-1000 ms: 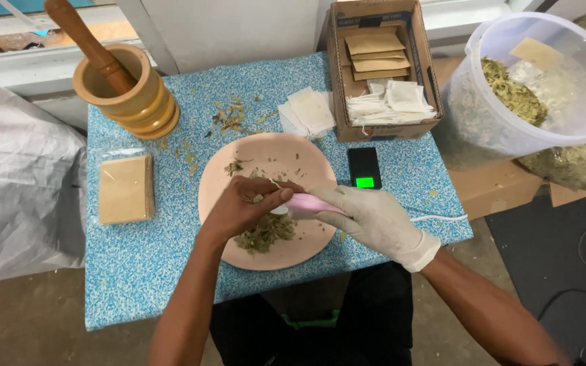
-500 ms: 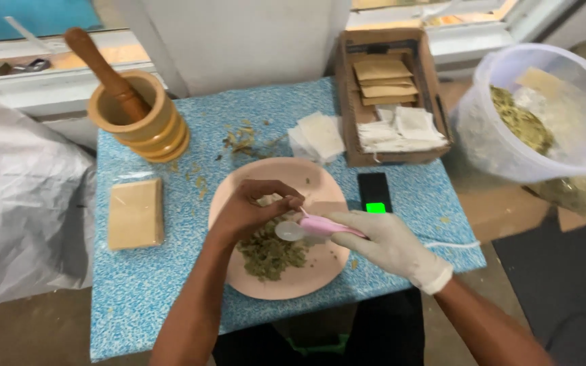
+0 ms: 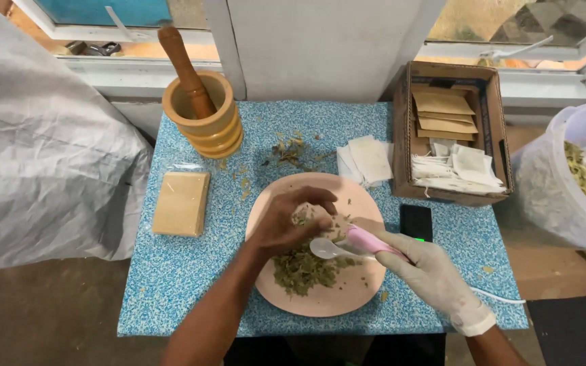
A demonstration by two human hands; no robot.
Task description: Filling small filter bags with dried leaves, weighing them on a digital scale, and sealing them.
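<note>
My bare left hand (image 3: 285,220) holds a small white tea bag (image 3: 317,218) over a pink plate (image 3: 347,298). A heap of dried green herbs (image 3: 300,270) lies on the plate below it. My right hand (image 3: 428,271), in a white glove, grips a pink-handled plastic spoon (image 3: 347,244). The spoon's clear bowl sits just under the tea bag and looks empty. Both hands hover above the plate's middle.
A wooden mortar with a pestle (image 3: 201,112) stands at the back left. A tan packet (image 3: 181,202) lies on the blue speckled table (image 3: 171,278). Loose white bags (image 3: 364,161), a cardboard box of bags (image 3: 452,135), a black scale (image 3: 416,222) and a herb tub (image 3: 581,176) are on the right.
The view has shifted, so everything sits lower and further right. My hands stay over the plate; the spoon now rests right under the tea bag.
</note>
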